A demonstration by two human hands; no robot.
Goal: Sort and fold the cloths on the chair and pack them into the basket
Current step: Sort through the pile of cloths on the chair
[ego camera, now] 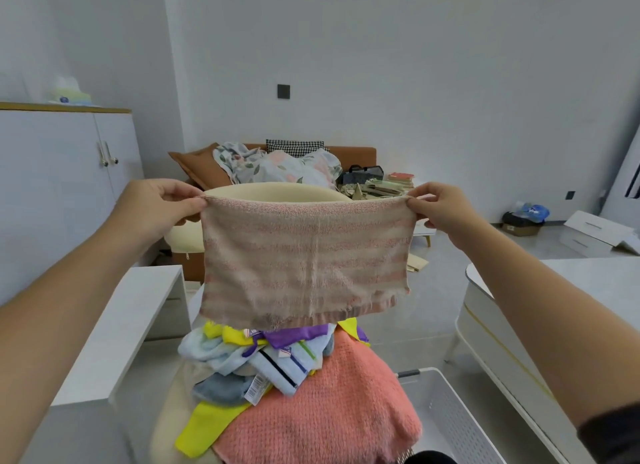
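Pinching striped cloth (304,255) (hands (162,203) (441,214) raised)

- No text, brand or number is legible anywhere in view.
- White tag (255,391) sticking out of the cloth pile (311,411): barcode-style bars plus fine print, too small to read.
- Small label (286,352) on a light blue cloth in the same pile: red and blue marks, unreadable.
- Tissue pack (71,94) on the cabinet (52,172): blue logo patch, blurred.

A home living room: brown sofa (349,155) with cushions, white cabinet (62,172), white table (554,290).
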